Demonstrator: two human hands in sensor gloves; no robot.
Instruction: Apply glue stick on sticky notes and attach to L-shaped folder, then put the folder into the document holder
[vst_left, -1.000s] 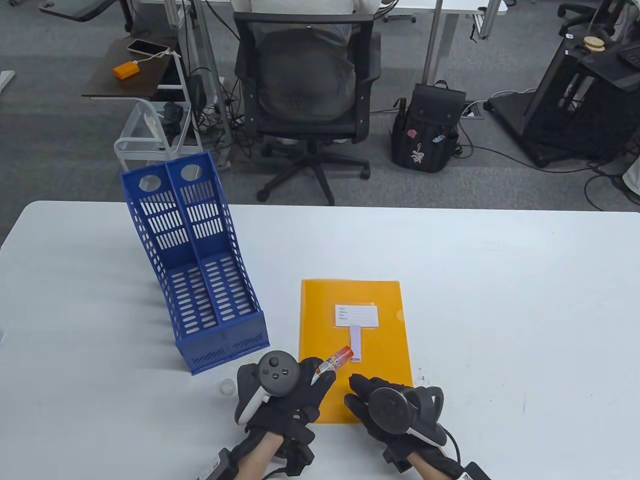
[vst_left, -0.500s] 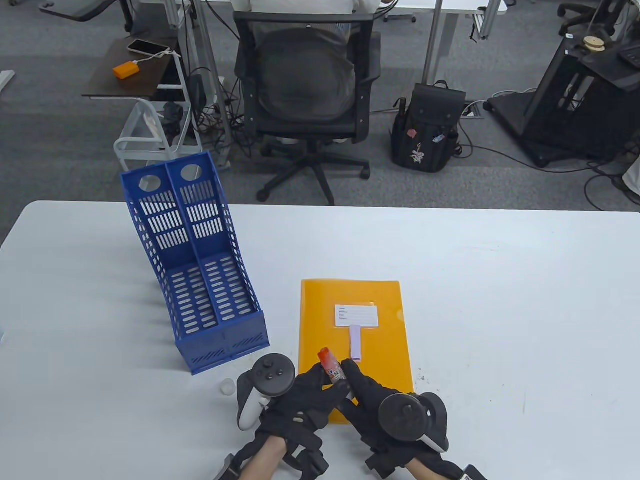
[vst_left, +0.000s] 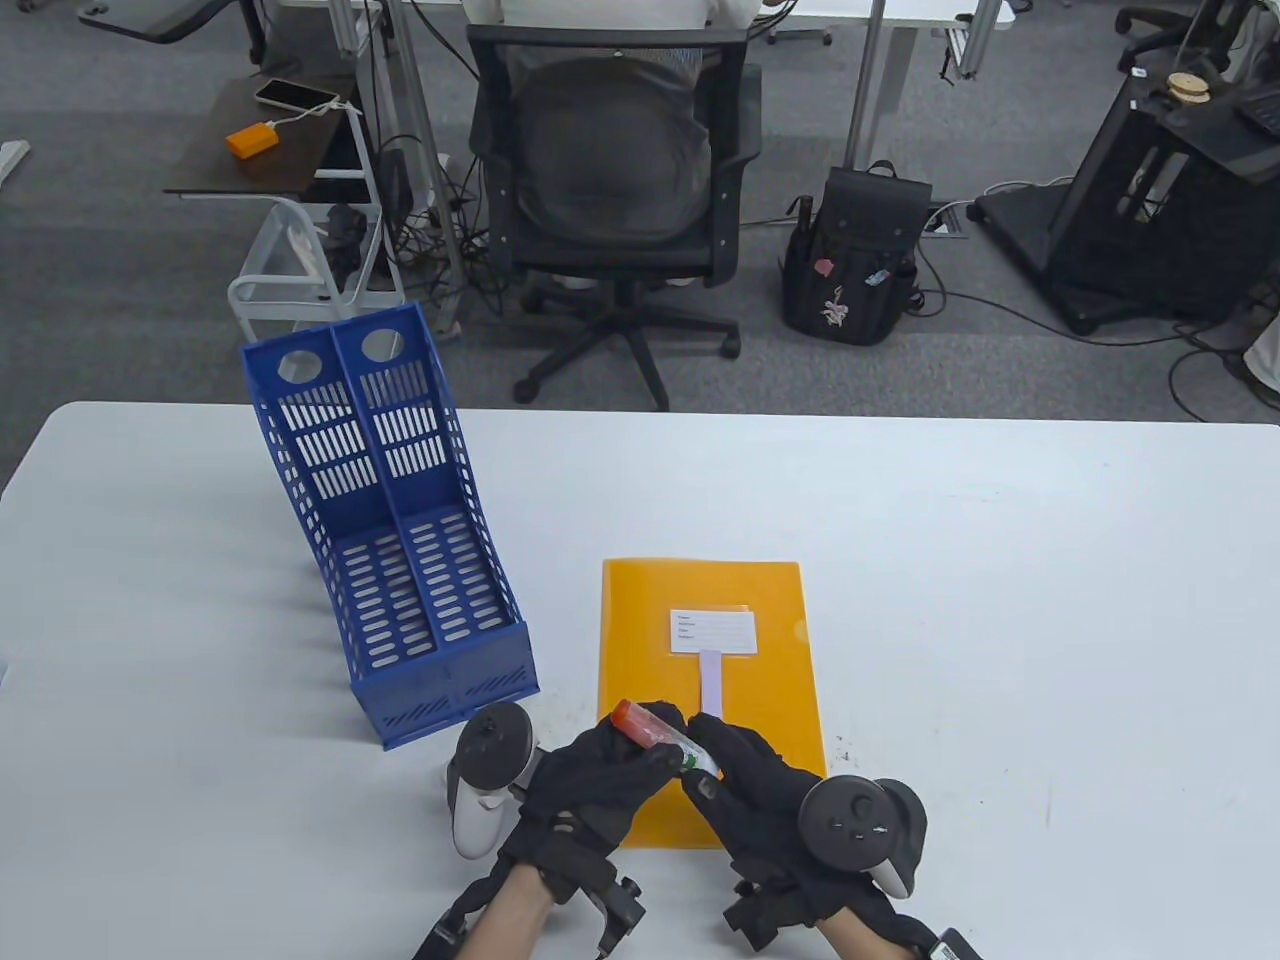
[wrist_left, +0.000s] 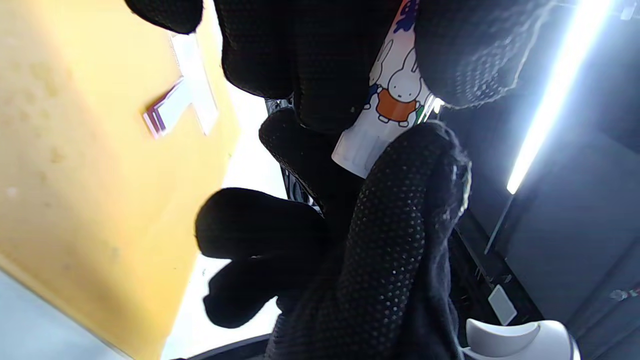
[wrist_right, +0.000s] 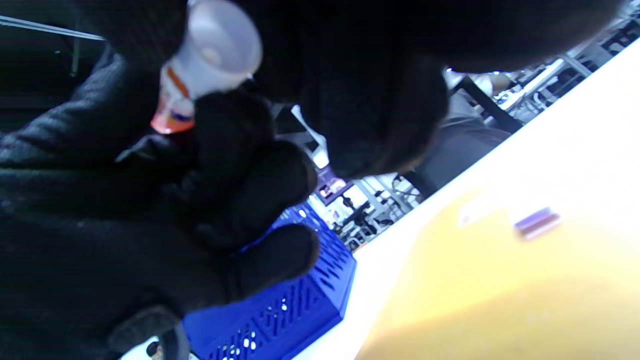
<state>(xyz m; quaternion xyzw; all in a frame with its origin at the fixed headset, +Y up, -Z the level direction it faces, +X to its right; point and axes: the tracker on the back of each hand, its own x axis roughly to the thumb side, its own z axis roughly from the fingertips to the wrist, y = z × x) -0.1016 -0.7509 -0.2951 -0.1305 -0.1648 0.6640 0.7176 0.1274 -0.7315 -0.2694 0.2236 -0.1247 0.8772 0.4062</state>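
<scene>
Left hand (vst_left: 600, 775): grips glue stick (vst_left: 655, 735).
Right hand (vst_left: 745, 780): pinches its near end.
Advice: hold body steady, twist gently above folder (vst_left: 760, 600).

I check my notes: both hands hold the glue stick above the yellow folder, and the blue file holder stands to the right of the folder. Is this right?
Not quite. In the table view the blue file holder stands left of the yellow folder, not right. Both hands, left and right, do hold the glue stick.
</scene>
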